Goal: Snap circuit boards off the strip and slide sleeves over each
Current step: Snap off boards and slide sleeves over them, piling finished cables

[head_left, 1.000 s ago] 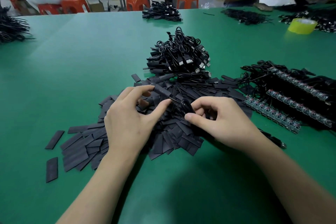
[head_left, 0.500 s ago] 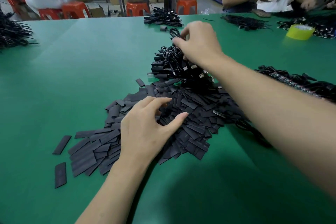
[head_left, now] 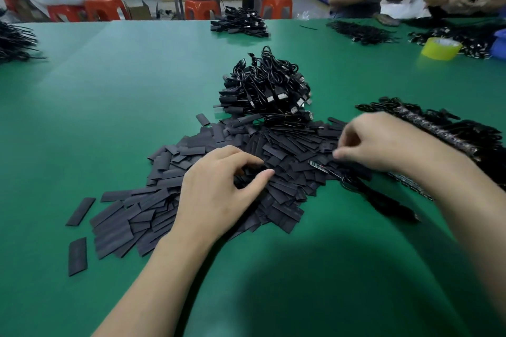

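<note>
Where hands (head_left: pixel 219 191) (head_left: pixel 383 145) meet sleeves (head_left: pixel 131 216), board (head_left: pixel 319 166) lies between.

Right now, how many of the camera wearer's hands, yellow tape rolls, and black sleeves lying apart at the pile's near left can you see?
Camera wearer's hands: 2, the left hand and the right hand
Yellow tape roll: 1
Black sleeves apart from the sleeve pile, near left: 2, the upper sleeve and the lower sleeve
Total: 5
</note>
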